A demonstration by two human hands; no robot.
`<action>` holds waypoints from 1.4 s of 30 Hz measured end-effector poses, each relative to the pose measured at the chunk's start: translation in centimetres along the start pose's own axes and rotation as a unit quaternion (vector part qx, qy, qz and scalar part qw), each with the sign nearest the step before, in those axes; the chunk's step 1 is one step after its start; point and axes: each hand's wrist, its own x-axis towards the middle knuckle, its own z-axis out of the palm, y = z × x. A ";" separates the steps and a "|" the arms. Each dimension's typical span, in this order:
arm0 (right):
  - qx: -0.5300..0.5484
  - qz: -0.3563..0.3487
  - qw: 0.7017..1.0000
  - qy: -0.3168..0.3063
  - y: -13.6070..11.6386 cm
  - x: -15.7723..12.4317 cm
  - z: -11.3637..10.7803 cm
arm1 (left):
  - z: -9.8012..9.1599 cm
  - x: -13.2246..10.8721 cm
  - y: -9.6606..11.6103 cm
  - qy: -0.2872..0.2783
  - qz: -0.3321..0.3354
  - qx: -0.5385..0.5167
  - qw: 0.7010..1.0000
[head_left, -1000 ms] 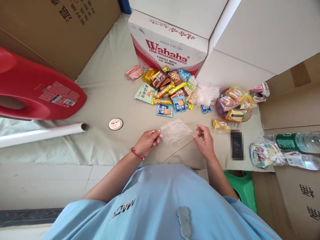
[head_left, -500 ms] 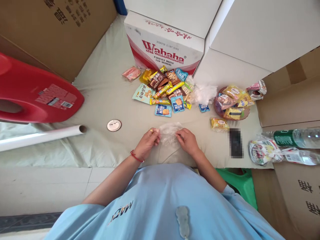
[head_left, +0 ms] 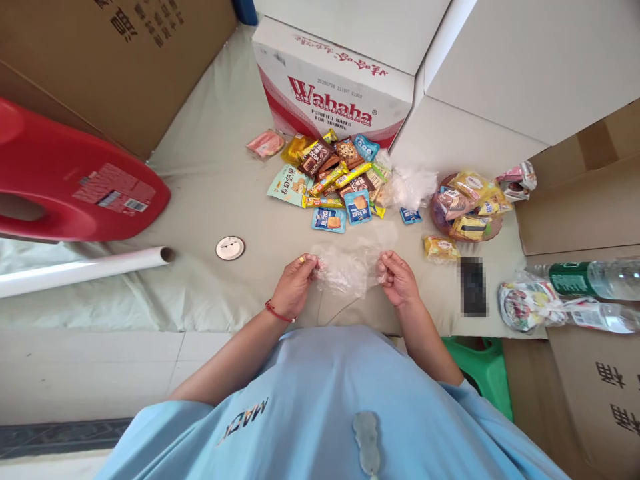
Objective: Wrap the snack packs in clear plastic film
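One large drinks box (head_left: 333,87) stands behind a snack pile (head_left: 333,179). Nearer, a clear plastic bag (head_left: 345,272) spans between the left hand (head_left: 294,283) and right hand (head_left: 400,283), each pinching one side; it is stretched wider than a moment ago, apparently being spread out.

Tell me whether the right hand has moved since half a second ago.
Yes: the right hand has moved rightward, farther from the round badge.
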 end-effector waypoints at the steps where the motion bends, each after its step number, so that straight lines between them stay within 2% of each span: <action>1: 0.006 -0.005 1.000 0.012 -0.2 0.0 -0.5 | -0.1 0.1 0.1 0.010 0.008 -0.015 1.000; 5: -0.004 -0.028 0.998 0.061 -0.6 -0.4 -2.3 | -1.0 0.6 0.5 0.026 -0.003 -0.120 0.992; 8: -0.075 -0.036 0.992 0.096 -0.4 -1.0 -3.6 | -1.9 1.0 1.0 0.039 -0.075 -0.205 0.975; 11: -0.175 -0.052 0.977 0.112 0.1 -1.8 -4.7 | -2.6 1.1 1.7 0.061 -0.138 -0.301 0.942; 14: -0.227 -0.053 0.968 0.097 0.9 -2.7 -5.2 | -2.4 0.7 2.4 0.050 -0.108 -0.370 0.921; 17: -0.243 -0.035 0.966 0.087 1.6 -3.3 -5.2 | -1.6 0.5 2.5 0.018 -0.048 -0.364 0.930; 20: -0.246 -0.024 0.965 0.083 2.1 -3.6 -4.9 | -0.8 0.9 1.9 0.027 0.015 -0.255 0.966; 22: -0.246 -0.019 0.966 0.078 2.4 -3.6 -4.7 | -0.2 1.4 1.2 0.057 0.066 -0.106 0.991; 23: -0.246 -0.018 0.966 0.075 2.5 -3.6 -4.6 | 0.0 1.6 0.8 0.063 0.094 -0.009 0.994; 25: -0.249 -0.018 0.966 0.067 2.8 -3.7 -4.5 | 0.4 1.9 0.1 0.044 0.149 0.197 0.968; 27: -0.255 -0.020 0.965 0.062 3.2 -3.9 -4.5 | 0.6 1.9 -0.6 0.009 0.186 0.369 0.911; 29: -0.263 -0.027 0.962 0.066 3.7 -4.2 -4.7 | 0.5 1.7 -1.3 -0.008 0.199 0.473 0.858; 32: -0.256 -0.050 0.961 0.092 4.5 -4.7 -5.3 | 0.1 1.2 -2.2 -0.022 0.205 0.537 0.818; 37: -0.200 -0.086 0.965 0.147 5.5 -5.2 -5.3 | 0.6 0.2 -2.2 -0.027 0.191 0.582 0.790; 42: -0.182 -0.092 0.967 0.153 6.2 -5.8 -4.0 | 2.1 -0.4 -2.1 -0.016 0.188 0.618 0.763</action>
